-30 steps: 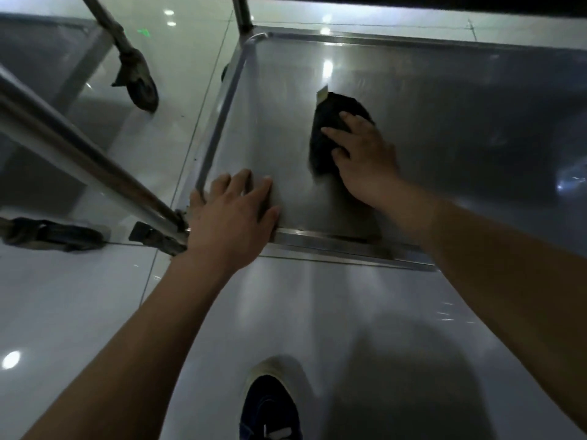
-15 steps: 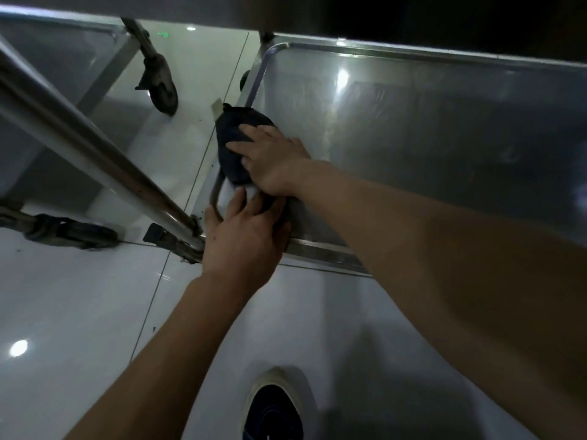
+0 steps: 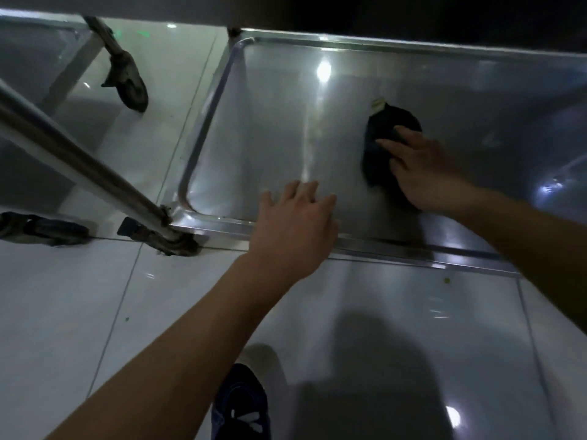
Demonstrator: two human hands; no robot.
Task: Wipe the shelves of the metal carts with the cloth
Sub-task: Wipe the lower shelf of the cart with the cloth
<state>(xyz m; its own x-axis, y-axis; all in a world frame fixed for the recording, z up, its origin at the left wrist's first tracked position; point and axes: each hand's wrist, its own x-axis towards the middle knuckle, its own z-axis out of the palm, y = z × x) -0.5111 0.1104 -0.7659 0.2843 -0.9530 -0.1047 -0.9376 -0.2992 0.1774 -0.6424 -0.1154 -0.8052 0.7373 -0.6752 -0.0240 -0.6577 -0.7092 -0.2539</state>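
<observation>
The cloth [image 3: 386, 144] is laid on the cart shelf [image 3: 270, 122], right of centre, with the right hand [image 3: 422, 173] pressed flat on it. The left hand [image 3: 295, 230] is set on the shelf's near rim, left of the cloth. A cart post [image 3: 79, 163] is fixed at the near left corner. A caster [image 3: 128, 82] is placed on the floor [image 3: 79, 312] further left. A shoe [image 3: 241, 404] is seen nearest, before the shelf.

Dark bunched cloth [image 3: 379, 144] lying flat mid-shelf, shiny metal cart shelf [image 3: 273, 128] with raised rim
</observation>
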